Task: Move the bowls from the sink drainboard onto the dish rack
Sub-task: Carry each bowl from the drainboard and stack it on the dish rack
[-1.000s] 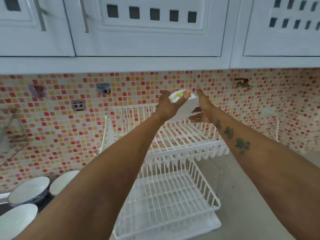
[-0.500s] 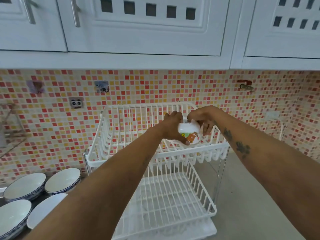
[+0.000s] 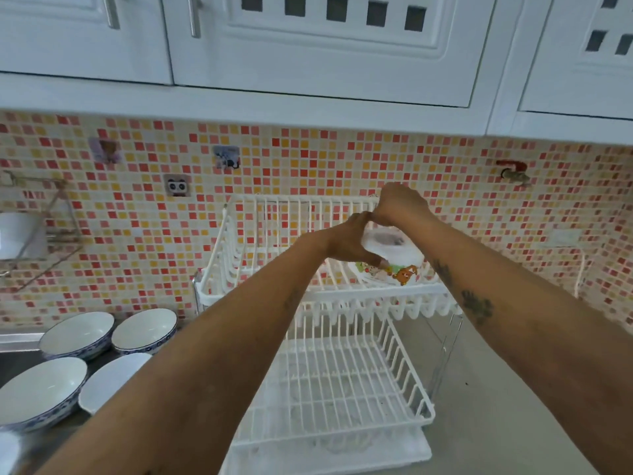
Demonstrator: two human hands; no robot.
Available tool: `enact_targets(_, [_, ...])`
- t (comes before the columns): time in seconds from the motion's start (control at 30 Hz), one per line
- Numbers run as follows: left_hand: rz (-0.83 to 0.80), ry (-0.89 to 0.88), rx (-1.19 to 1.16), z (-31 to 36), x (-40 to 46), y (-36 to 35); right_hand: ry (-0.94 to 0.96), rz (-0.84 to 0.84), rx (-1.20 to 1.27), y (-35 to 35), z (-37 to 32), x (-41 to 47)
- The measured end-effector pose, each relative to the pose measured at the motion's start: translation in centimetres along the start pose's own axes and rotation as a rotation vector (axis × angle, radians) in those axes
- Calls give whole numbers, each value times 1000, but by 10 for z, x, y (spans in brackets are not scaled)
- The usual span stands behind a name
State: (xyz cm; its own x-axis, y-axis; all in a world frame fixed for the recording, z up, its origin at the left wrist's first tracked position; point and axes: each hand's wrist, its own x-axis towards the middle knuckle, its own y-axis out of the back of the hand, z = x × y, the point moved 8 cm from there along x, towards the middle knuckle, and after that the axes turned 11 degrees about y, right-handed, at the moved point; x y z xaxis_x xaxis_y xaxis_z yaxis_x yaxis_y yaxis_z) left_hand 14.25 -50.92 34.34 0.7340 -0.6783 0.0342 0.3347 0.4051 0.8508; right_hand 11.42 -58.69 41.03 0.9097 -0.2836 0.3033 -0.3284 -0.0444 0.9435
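A small white bowl with a cartoon print (image 3: 390, 257) lies upside down on the top tier of the white two-tier dish rack (image 3: 267, 296), at its right end. My left hand (image 3: 349, 243) grips the bowl's left side. My right hand (image 3: 400, 205) is over its top, fingers curled down behind it; its hold on the bowl is hidden. Several white bowls with blue rims (image 3: 77, 334) sit on the drainboard (image 3: 17, 341) at the lower left.
The rack's lower tier (image 3: 342, 389) holds nothing. White wall cabinets (image 3: 308, 46) hang low overhead. A wire wall shelf with a white container (image 3: 20, 238) is at the far left. Grey counter (image 3: 496, 406) lies right of the rack.
Both hands brought the printed bowl down from in front of the tiles, turned it over and set it on the rack's top tier. My view shifted, showing more bowls at the left.
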Motion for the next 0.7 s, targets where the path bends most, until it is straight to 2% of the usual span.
enact_targets(0.13, [145,73,-249,-38,-34,54,147,234,257,14,-77,4])
enact_targets(0.23, [453,138,-345,-89,-81,109,324,352,446,14,-158,-8])
enact_targets(0.3, [648,182,-434,-126,-127,142,465,355,568,8,-223,-23])
enact_targets(0.4, [836,324,-569,-186,-199,169,604,272,777,-7,-313,-45])
enact_targets(0.5, [933,440,-683,-257,-267,180,692,148,903,-31,-392,-69])
enact_targets(0.7, [1115,873,-846,-395,-426,162,706,-227,1064,-124,-514,-121])
